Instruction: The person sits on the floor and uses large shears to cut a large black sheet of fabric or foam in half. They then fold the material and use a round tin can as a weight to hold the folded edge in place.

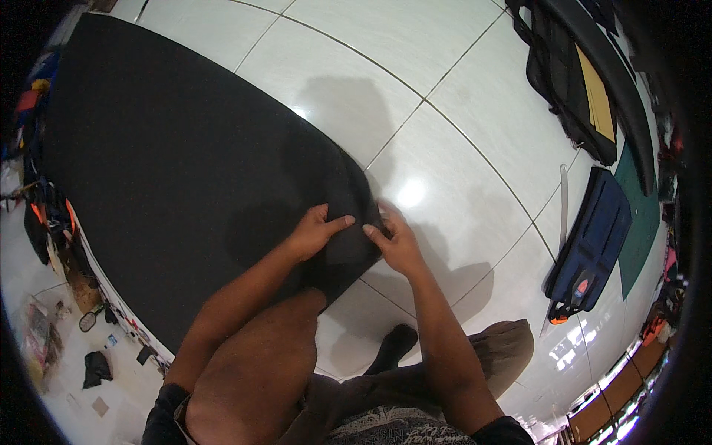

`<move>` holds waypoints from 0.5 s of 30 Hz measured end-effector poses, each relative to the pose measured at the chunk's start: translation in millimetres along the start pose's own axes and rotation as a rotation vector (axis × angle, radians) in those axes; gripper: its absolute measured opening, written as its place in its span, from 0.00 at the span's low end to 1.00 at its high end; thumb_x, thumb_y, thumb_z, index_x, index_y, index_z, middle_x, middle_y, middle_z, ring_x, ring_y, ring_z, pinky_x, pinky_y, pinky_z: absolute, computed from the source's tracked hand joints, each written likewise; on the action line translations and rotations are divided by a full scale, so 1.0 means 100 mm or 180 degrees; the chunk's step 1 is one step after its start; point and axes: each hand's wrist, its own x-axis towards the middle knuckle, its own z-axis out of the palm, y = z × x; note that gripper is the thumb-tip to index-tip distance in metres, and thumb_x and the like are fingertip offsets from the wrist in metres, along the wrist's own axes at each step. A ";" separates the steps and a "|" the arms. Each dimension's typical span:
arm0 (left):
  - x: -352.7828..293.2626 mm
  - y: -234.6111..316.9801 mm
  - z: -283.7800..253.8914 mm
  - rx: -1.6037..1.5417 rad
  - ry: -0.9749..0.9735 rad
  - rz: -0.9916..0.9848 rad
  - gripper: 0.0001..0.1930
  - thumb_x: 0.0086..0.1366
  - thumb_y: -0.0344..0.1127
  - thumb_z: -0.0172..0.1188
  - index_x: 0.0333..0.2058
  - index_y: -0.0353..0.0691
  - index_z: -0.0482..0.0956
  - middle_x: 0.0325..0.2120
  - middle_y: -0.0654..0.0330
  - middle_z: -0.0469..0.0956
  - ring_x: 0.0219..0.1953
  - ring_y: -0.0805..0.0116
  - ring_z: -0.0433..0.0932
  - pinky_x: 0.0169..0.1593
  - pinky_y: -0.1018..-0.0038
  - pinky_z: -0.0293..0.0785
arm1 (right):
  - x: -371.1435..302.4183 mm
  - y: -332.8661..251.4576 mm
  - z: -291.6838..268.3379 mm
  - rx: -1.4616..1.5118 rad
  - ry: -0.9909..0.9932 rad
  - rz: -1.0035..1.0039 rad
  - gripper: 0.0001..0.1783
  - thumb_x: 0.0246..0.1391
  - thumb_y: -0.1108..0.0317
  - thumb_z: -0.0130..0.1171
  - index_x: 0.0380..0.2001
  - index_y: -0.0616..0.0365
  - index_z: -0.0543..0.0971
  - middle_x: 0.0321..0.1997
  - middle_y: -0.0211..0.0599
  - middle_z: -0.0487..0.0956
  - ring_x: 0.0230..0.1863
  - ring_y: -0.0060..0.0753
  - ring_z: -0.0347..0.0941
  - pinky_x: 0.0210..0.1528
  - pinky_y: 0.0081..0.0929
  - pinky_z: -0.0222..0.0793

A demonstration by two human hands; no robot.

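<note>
A large matte black sheet (170, 148) spreads over the left half of the floor, its right end slightly raised and creased. My right hand (399, 245) is closed on that end, thumb on top and fingers around the outer edge. Beside it, my left hand (315, 233) rests on the sheet's upper face. Its thumb and forefinger are apart, while its other fingers are hidden. The thumbs point toward each other with a small gap between them.
White floor tiles (460, 185) lie under the sheet. On the right are a navy pouch (589, 241), a clear ruler (564, 196), a green mat (634, 237) and a black bag (552, 74) with a yellow piece (595, 96). Small clutter, including a dark scrap (96, 369), lies lower left.
</note>
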 end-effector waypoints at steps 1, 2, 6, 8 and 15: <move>-0.01 0.01 -0.01 0.0225 0.0038 0.0005 0.16 0.65 0.39 0.64 0.43 0.32 0.78 0.37 0.55 0.82 0.37 0.68 0.80 0.44 0.72 0.77 | -0.03 -0.05 0.03 0.0392 0.0267 -0.0096 0.44 0.54 0.54 0.68 0.68 0.56 0.60 0.61 0.56 0.72 0.59 0.47 0.73 0.59 0.38 0.68; -0.02 0.02 0.00 0.0457 0.0062 0.0003 0.17 0.65 0.42 0.64 0.42 0.32 0.77 0.37 0.54 0.82 0.36 0.66 0.81 0.44 0.70 0.77 | -0.07 -0.10 0.05 0.0792 0.0549 -0.0188 0.46 0.53 0.52 0.69 0.70 0.56 0.58 0.61 0.58 0.71 0.60 0.49 0.72 0.60 0.38 0.68; -0.02 -0.01 -0.01 -0.0099 -0.0147 0.0055 0.16 0.66 0.41 0.63 0.43 0.33 0.78 0.38 0.54 0.82 0.37 0.66 0.81 0.44 0.70 0.77 | -0.14 -0.12 0.06 -0.1396 0.0318 -0.1372 0.53 0.47 0.50 0.73 0.70 0.52 0.56 0.65 0.61 0.67 0.65 0.57 0.66 0.65 0.42 0.65; 0.01 -0.06 -0.02 -0.0098 -0.0170 0.0047 0.15 0.66 0.41 0.62 0.43 0.33 0.78 0.38 0.54 0.82 0.37 0.67 0.81 0.44 0.69 0.77 | -0.08 -0.05 0.04 -0.1108 0.0250 -0.1198 0.55 0.45 0.52 0.75 0.70 0.53 0.56 0.65 0.61 0.67 0.65 0.56 0.67 0.65 0.42 0.65; 0.05 -0.14 -0.05 -0.0042 -0.0048 0.0074 0.12 0.66 0.36 0.64 0.42 0.32 0.80 0.36 0.59 0.83 0.34 0.74 0.80 0.40 0.76 0.78 | -0.15 -0.12 0.04 0.0230 0.0220 -0.0638 0.57 0.41 0.53 0.78 0.70 0.54 0.57 0.65 0.59 0.67 0.65 0.52 0.67 0.65 0.40 0.66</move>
